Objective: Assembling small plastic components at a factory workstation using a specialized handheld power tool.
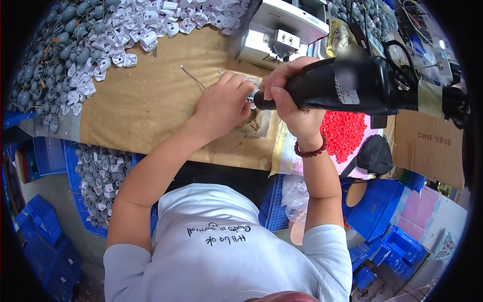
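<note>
My right hand (298,98) is wrapped round the front of a black electric screwdriver (322,83), which lies nearly level with its nose toward my left hand. The fingers of my left hand (225,104) are closed in a pinch just by the screwdriver's tip. They grip something small, mostly hidden by the fingers. Below them a clear plate-like block (259,126) lies on the brown-covered table (146,108). A thin wire (192,75) runs out from beside my left hand across the table.
White plastic housings (146,25) and grey bulb-shaped parts with wires (65,40) are heaped at the far left. Ahead stands a white machine (274,38). Small red parts (344,133) lie right of my wrist, near a cardboard box (427,143). A blue bin (103,186) holds more grey parts.
</note>
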A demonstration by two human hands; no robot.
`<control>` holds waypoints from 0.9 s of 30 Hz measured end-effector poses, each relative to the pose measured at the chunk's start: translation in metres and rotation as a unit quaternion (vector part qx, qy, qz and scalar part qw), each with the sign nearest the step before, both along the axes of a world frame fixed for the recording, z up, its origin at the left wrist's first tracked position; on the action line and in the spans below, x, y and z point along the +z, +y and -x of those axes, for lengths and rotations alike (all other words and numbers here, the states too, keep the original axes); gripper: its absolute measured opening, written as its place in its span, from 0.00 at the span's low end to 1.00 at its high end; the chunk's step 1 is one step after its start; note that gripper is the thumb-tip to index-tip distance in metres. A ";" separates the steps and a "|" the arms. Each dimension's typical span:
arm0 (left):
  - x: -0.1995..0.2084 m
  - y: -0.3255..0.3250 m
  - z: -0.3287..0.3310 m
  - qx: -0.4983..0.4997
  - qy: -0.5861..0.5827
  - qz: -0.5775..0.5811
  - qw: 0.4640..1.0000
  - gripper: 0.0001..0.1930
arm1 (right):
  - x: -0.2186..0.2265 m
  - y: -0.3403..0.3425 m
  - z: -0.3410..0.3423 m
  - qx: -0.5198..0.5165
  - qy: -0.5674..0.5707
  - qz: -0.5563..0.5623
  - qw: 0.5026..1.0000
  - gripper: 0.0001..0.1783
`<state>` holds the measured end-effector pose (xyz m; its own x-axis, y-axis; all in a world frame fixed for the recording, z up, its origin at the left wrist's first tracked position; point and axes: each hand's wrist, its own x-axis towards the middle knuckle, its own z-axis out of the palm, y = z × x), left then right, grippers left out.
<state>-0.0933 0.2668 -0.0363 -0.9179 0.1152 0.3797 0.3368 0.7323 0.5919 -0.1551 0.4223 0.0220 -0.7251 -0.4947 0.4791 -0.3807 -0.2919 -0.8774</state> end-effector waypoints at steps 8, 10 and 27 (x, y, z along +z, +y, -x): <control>0.000 0.000 -0.001 0.000 -0.016 0.018 1.000 0.14 | -0.001 0.000 0.003 0.020 -0.007 -0.020 1.000 0.26; 0.002 0.000 -0.001 0.004 -0.029 0.026 0.999 0.14 | 0.002 0.001 0.004 -0.001 -0.048 -0.024 0.999 0.25; -0.004 -0.003 -0.013 0.000 0.004 -0.013 1.000 0.17 | -0.043 0.058 0.047 -0.276 -0.096 -0.186 0.938 0.14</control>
